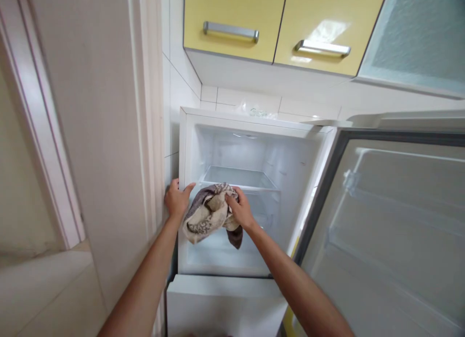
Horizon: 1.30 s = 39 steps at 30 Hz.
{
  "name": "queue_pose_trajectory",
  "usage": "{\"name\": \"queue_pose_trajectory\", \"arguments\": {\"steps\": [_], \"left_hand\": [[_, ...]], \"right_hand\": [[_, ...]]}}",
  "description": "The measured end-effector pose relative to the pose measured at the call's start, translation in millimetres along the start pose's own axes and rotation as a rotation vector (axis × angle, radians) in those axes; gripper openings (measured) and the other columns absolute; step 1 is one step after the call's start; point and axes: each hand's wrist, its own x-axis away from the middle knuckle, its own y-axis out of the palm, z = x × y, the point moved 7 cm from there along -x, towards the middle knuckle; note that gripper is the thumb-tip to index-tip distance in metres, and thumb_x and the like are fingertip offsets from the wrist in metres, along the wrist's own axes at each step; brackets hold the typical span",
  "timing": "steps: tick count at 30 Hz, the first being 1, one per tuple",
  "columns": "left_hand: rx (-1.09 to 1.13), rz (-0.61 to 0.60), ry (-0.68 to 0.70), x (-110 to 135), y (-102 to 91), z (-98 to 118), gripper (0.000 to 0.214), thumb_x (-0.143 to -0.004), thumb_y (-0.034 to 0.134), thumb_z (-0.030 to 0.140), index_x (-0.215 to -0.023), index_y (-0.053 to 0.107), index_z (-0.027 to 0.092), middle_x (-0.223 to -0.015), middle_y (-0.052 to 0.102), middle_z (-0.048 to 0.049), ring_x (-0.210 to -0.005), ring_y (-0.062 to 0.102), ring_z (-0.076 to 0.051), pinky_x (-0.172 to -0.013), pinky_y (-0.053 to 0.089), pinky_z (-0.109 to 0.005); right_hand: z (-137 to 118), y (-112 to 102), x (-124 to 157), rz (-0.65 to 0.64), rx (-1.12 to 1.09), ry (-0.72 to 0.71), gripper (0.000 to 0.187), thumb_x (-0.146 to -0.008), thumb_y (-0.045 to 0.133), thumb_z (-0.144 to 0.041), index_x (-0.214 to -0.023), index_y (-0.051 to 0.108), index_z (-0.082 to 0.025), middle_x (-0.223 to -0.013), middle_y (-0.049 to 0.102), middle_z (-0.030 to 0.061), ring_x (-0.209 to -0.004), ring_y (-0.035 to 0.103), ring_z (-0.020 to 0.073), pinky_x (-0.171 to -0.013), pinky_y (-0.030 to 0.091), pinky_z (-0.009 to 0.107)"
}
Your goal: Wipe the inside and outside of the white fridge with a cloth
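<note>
The refrigerator [232, 118] stands open in front of me, its white compartment facing the camera. My left hand [177, 200] grips its left side edge, fingers on the outer side and thumb over the front rim. My right hand [240, 208] is closed on a bunched cloth [209, 213], beige and grey-brown with a scroll pattern. The cloth hangs in front of the compartment, below the front edge of a clear shelf [240, 177], and hides part of the interior. One dark end of it dangles below my right hand.
The refrigerator door [392, 220] is swung wide to the right, with clear door racks inside. A white lower front [225, 303] juts out beneath the compartment. Yellow cabinets [236, 12] hang above. A plastic bag [256, 111] lies on top. A pale door frame [145, 109] rises close on the left.
</note>
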Motion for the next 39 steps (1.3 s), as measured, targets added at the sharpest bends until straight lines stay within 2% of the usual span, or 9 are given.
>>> {"name": "queue_pose_trajectory", "arguments": {"steps": [3, 6, 10, 17, 21, 25, 30, 35, 39], "left_hand": [[0.048, -0.019, -0.039, 23.9, -15.0, -7.5, 0.031, -0.086, 0.059, 0.042, -0.104, 0.068, 0.019, -0.117, 0.076, -0.0169, -0.116, 0.068, -0.034, -0.104, 0.049, -0.049], [0.202, -0.109, -0.037, 70.7, -26.2, -14.8, 0.039, -0.092, 0.039, 0.047, -0.089, 0.067, 0.02, -0.093, 0.079, -0.013, -0.094, 0.076, -0.028, -0.092, 0.057, -0.044], [0.597, -0.226, -0.177, 153.0, -37.9, -26.7, 0.038, -0.08, 0.054, 0.053, -0.075, 0.067, 0.017, -0.082, 0.079, -0.0127, -0.082, 0.077, -0.028, -0.091, 0.06, -0.045], [0.607, -0.314, -0.324, 256.9, -61.6, -37.9, 0.074, -0.072, 0.055, 0.086, -0.077, 0.076, 0.015, -0.096, 0.08, -0.0191, -0.1, 0.075, -0.035, -0.098, 0.057, -0.051], [0.619, -0.325, -0.333, 283.3, -63.3, -32.4, 0.079, -0.076, 0.056, 0.084, -0.114, 0.075, 0.017, -0.13, 0.071, -0.0191, -0.124, 0.065, -0.037, -0.102, 0.055, -0.053], [0.63, -0.379, -0.224, 301.6, -57.1, -7.4, 0.076, -0.086, 0.064, 0.065, -0.151, 0.048, 0.03, -0.16, 0.045, -0.0147, -0.149, 0.042, -0.034, -0.118, 0.042, -0.053], [0.633, -0.358, -0.12, 323.5, -54.5, 23.7, 0.095, -0.082, 0.074, 0.056, -0.161, 0.024, 0.036, -0.172, 0.023, -0.011, -0.159, 0.018, -0.031, -0.124, 0.029, -0.054], [0.838, -0.627, -0.202, 339.4, -25.8, 38.1, 0.11, -0.066, 0.083, 0.061, -0.157, 0.033, 0.026, -0.157, 0.048, -0.0173, -0.141, 0.052, -0.035, -0.111, 0.05, -0.044], [0.924, -0.614, -0.299, 338.2, -15.7, 25.1, 0.1, -0.056, 0.09, 0.06, -0.141, 0.054, 0.02, -0.135, 0.067, -0.0179, -0.122, 0.066, -0.036, -0.104, 0.055, -0.045]], "right_hand": [[-3.7, -28.5, 44.2, 0.132, -0.249, 0.103, 0.035, -0.079, 0.069, -0.048, -0.103, 0.065, -0.022, -0.091, 0.067, -0.0007, -0.083, 0.059, 0.0169, -0.081, 0.048, 0.029], [2.8, -41.5, 89.8, 0.224, -0.443, 0.248, 0.044, -0.073, 0.077, -0.051, -0.104, 0.063, -0.023, -0.089, 0.069, -0.0013, -0.08, 0.061, 0.0174, -0.077, 0.049, 0.03], [13.3, -40.5, 140.0, 0.242, -0.544, 0.384, 0.052, -0.063, 0.084, -0.054, -0.099, 0.063, -0.022, -0.081, 0.069, -0.0022, -0.073, 0.063, 0.0178, -0.07, 0.049, 0.028], [4.1, -56.0, 193.9, 0.269, -0.56, 0.424, 0.052, -0.064, 0.084, -0.053, -0.1, 0.06, -0.025, -0.083, 0.072, -0.0018, -0.077, 0.067, 0.0205, -0.069, 0.052, 0.03], [-7.8, -69.5, 205.3, 0.306, -0.564, 0.394, 0.048, -0.068, 0.082, -0.052, -0.103, 0.06, -0.026, -0.085, 0.072, -0.0027, -0.078, 0.068, 0.0202, -0.07, 0.053, 0.03], [-16.4, -83.3, 204.6, 0.362, -0.528, 0.305, 0.047, -0.074, 0.081, -0.052, -0.107, 0.061, -0.026, -0.091, 0.071, -0.002, -0.082, 0.066, 0.018, -0.076, 0.053, 0.029], [-28.7, -95.8, 214.4, 0.421, -0.332, 0.184, 0.045, -0.082, 0.076, -0.054, -0.116, 0.063, -0.026, -0.102, 0.07, -0.0001, -0.092, 0.064, 0.0166, -0.087, 0.052, 0.028], [-53.8, -65.0, 231.1, 0.096, -0.193, 0.055, 0.043, -0.092, 0.063, -0.057, -0.126, 0.068, -0.032, -0.13, 0.068, 0.0039, -0.121, 0.063, 0.0227, -0.107, 0.05, 0.038], [-62.1, -48.8, 242.0, -0.111, -0.167, 0.026, 0.051, -0.101, 0.039, -0.065, -0.131, 0.069, -0.038, -0.148, 0.06, 0.0016, -0.145, 0.047, 0.0256, -0.126, 0.03, 0.051]]}}
